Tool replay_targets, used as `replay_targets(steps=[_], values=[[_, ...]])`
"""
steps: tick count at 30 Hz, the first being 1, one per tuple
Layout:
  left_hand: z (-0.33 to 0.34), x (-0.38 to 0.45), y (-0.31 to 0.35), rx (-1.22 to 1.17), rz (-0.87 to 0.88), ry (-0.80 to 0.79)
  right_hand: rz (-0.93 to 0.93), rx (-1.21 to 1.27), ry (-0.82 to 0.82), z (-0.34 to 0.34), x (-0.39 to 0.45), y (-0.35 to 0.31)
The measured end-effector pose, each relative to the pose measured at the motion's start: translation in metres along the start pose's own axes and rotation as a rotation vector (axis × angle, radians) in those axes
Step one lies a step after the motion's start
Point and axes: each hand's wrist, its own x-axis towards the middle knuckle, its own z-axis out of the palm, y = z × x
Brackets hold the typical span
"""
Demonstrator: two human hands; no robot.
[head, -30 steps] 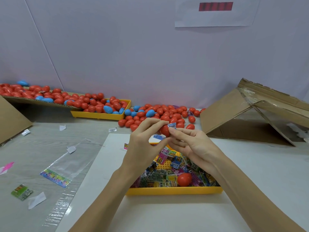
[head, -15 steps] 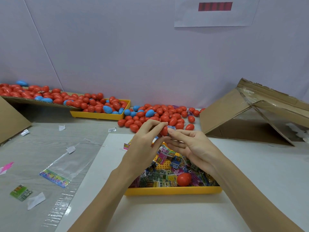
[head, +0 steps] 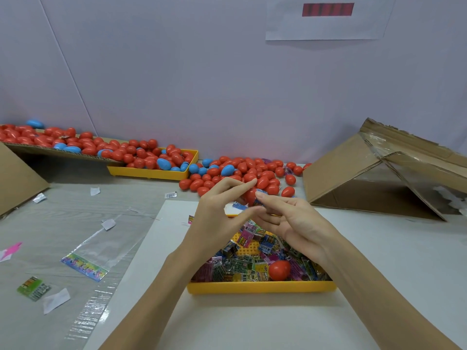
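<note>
A: What has changed in the last second?
B: Very little. The right hand pinches the blue packet between thumb and forefinger, and the packet has dipped a touch lower against the red shell. The left hand seems to grip that shell between forefinger and thumb
A: So it isn't inside yet?
B: I judge not. The packet still shows at the shell's edge, so the filling is only under way
A: What lies under the hands?
B: A yellow tray full of printed packets, with one loose egg among them. The tray sits on a white sheet. Left of the sheet, the grey table carries a clear bag and paper scraps
A: And further back?
B: A heap of eggs, red and blue, spreads beside a second tray. A cardboard box lies tipped on the right, and behind it all is a pale wall with a paper notice high up
</note>
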Motion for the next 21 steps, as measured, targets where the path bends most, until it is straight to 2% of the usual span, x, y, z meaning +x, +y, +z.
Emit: replay_targets(steps=[3, 5, 10, 15, 18, 21], values=[[0.000, 0.000, 0.002, -0.096, -0.063, 0.040, -0.004, -0.038, -0.027, 0.001, -0.001, -0.001], [-0.002, 0.001, -0.001, -0.060, -0.052, 0.016, 0.004, -0.051, -0.028, 0.002, -0.001, 0.000], [-0.001, 0.000, -0.008, 0.134, 0.083, -0.059, 0.068, 0.009, -0.012, 0.003, 0.000, 0.004], [0.000, 0.000, -0.010, 0.211, 0.193, -0.076, 0.186, 0.216, -0.022, 0.004, 0.000, 0.002], [0.000, 0.001, -0.006, 0.167, 0.141, -0.007, 0.258, 0.303, -0.055, 0.004, -0.002, 0.000], [-0.005, 0.001, -0.002, 0.021, 0.052, 0.039, 0.310, 0.346, -0.094, 0.003, -0.003, -0.002]])
